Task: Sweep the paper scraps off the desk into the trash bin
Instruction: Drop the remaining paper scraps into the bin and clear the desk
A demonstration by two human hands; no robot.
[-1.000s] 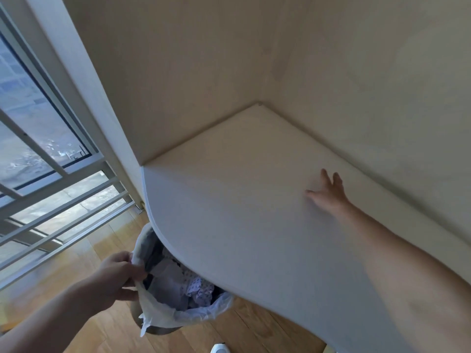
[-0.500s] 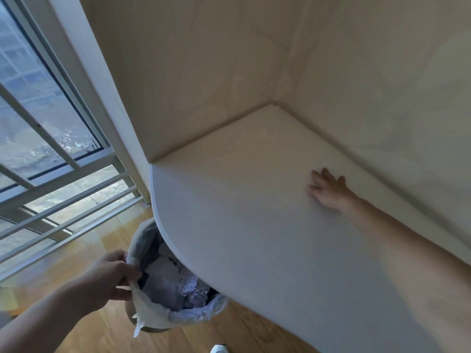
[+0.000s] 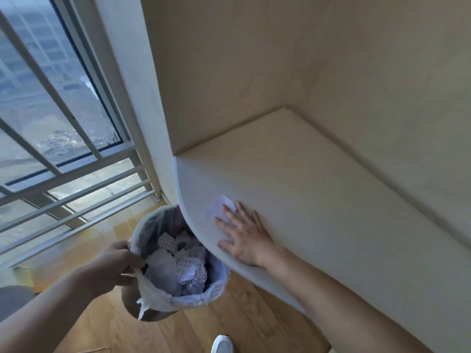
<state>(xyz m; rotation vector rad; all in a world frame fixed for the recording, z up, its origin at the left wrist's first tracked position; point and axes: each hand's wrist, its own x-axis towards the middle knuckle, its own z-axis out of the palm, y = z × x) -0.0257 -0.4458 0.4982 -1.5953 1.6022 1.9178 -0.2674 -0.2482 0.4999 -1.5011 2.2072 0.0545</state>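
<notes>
The right hand (image 3: 244, 238) lies flat, fingers spread, on a white paper scrap (image 3: 218, 208) near the tabletop's (image 3: 318, 200) rounded left corner. The left hand (image 3: 114, 266) pinches the liner rim of the trash bin (image 3: 178, 268), just below that corner, full of crumpled paper. No writing is readable.

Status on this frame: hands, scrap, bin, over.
Right hand flat on desk, fingertips on paper scrap near rounded edge. Left hand grips liner of trash bin, held below edge. Path clear.
</notes>
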